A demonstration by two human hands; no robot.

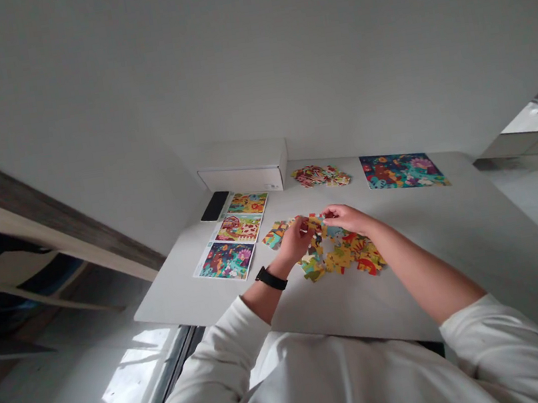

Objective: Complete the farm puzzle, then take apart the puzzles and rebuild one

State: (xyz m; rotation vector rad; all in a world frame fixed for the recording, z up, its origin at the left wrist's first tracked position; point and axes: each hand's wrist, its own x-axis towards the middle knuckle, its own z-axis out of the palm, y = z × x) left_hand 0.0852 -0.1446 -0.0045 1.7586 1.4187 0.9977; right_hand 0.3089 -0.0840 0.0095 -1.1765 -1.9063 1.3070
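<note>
Loose jigsaw puzzle pieces (pixel 339 258), mostly yellow, orange and green, lie in a spread on the table in front of me. Over the back of this spread my left hand (pixel 297 238), with a black band on its wrist, has its fingers curled together around a puzzle piece. Close to its right, my right hand (pixel 344 216) pinches a small puzzle piece between thumb and fingers. The fingertips of both hands nearly meet, and the held pieces are mostly hidden. Some joined-looking pieces (pixel 274 234) lie just left of my left hand.
On the white table (pixel 458 247) are a reference sheet with three pictures (pixel 227 260), a black phone-like slab (pixel 214 206) and a white box (pixel 245 175) against the wall. Behind my hands sits a second pile of pieces (pixel 320 175). A colourful assembled-looking picture (pixel 403 171) lies at back right.
</note>
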